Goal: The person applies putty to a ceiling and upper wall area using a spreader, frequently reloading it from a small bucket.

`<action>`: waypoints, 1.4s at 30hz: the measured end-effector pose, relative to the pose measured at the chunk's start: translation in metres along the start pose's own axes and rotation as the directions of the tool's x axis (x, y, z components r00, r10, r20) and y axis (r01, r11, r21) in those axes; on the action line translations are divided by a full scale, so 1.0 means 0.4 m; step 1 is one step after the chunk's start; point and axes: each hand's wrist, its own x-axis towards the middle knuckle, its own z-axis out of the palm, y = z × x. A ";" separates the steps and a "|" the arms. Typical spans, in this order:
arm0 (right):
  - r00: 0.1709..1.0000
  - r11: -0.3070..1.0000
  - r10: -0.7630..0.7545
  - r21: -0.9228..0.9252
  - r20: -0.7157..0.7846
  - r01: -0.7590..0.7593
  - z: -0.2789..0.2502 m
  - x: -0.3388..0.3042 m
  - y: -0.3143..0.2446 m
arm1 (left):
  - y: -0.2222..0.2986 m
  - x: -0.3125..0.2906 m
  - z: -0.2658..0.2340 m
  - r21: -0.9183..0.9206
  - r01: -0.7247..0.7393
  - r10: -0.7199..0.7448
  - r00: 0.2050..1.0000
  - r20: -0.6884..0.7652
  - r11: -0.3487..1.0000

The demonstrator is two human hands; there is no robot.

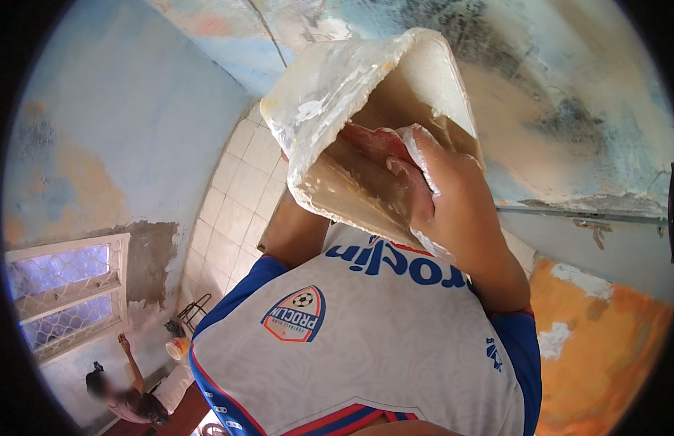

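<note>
A cut-open white plastic container point(315, 94), its walls and rim crusted with dried paste, is held tilted up before me. Its wide mouth faces my chest. Behind its left side, my left hand point(284, 156) supports it; most of that hand is hidden, and only the forearm and a bit of finger show. Inside the mouth, my right hand point(439, 182) is curled, with white paste along its edges. A reddish, flat-looking piece point(384, 142) shows by the fingers; I cannot make out whether it is a tool or part of the hand.
Blue walls with peeling paint point(155, 109) surround me, with a stained patchy surface point(555, 109) at upper right. A barred window point(68, 291) is at left, pale floor tiles point(242, 174) below. Another person point(126, 400) raises an arm near a bucket point(178, 349). An orange patched wall point(599, 349) stands right.
</note>
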 end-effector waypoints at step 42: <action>0.547 0.327 0.806 0.941 -0.227 -0.092 0.247 0.228 0.121 | 0.106 0.467 -0.134 0.323 0.293 -0.387 0.877 0.284 0.900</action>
